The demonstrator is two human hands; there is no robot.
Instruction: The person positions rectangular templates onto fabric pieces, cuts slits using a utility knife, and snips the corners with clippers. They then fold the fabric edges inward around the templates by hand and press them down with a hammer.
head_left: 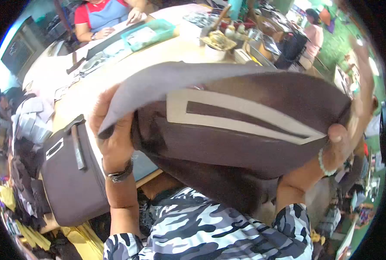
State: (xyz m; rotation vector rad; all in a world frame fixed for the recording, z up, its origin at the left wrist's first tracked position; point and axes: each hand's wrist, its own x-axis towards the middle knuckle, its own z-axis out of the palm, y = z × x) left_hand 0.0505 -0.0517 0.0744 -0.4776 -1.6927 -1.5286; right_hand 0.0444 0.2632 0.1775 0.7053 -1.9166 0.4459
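Observation:
Both my hands hold up a dark brown, leather-like panel, which bends in front of me. A long cream frame-shaped patch is on its face, and a greyish flap curls over its top. My left hand is closed around the left edge, its fingers partly hidden by the flap. At the right edge, my right hand has its thumb against the panel beside the patch's pointed end; its fingers stretch upward, blurred. To the left lies a similar brown piece with a hammer on it.
Across the pale table sits a person in a blue apron, near a teal tray. Containers and tools crowd the far right side, with a pot among them. Dark cloth is piled at left. Another person sits farther back.

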